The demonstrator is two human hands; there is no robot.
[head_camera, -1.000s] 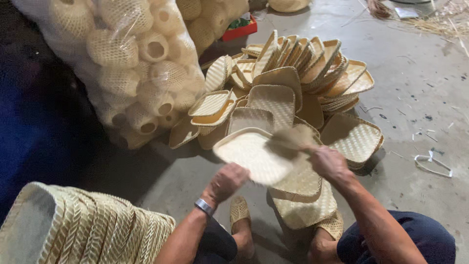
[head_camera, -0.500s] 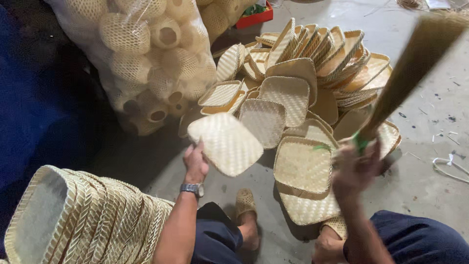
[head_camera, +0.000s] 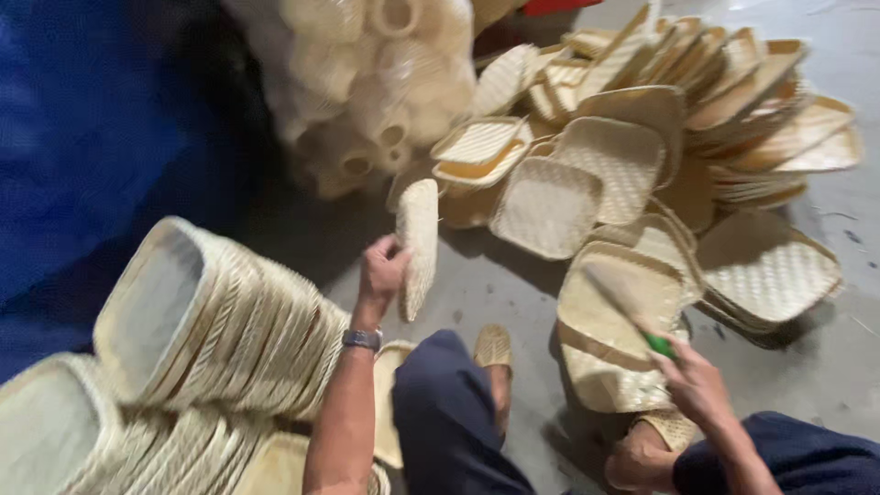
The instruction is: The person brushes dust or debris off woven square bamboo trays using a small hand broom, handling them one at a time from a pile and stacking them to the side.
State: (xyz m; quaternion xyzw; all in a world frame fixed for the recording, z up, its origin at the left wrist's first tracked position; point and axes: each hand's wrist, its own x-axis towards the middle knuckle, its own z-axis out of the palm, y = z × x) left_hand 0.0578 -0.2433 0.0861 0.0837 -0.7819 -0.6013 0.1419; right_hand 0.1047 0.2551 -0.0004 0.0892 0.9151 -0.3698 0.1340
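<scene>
Left hand [head_camera: 383, 268]: fingers clamped on the lower edge of one woven tray [head_camera: 419, 246], held edge-on and nearly upright above the floor [head_camera: 495, 284]. Wristwatch [head_camera: 362, 339] on that wrist.

Right hand [head_camera: 694, 383]: closed around the green handle of a brush [head_camera: 631, 307]. Bristle end is blurred and lies over the top tray of a short tray stack [head_camera: 616, 341], which sits directly in front of the right knee.

Landmark: the loose tray pile [head_camera: 660, 147]. The held tray is to the left of the pile, apart from it. The short stack is just below the pile, touching its lower edge. A bag of woven cups [head_camera: 367, 82], in clear plastic, leans against the pile's left side. A long nested stack of trays [head_camera: 211, 330] lies on its side well to the left of the pile, beside the left forearm. Blue sheet [head_camera: 82, 137] further left again.

Sandalled feet [head_camera: 495, 353] rest on the floor between the held tray and the short stack. Dark blue trousers [head_camera: 449, 412] cover both legs.
</scene>
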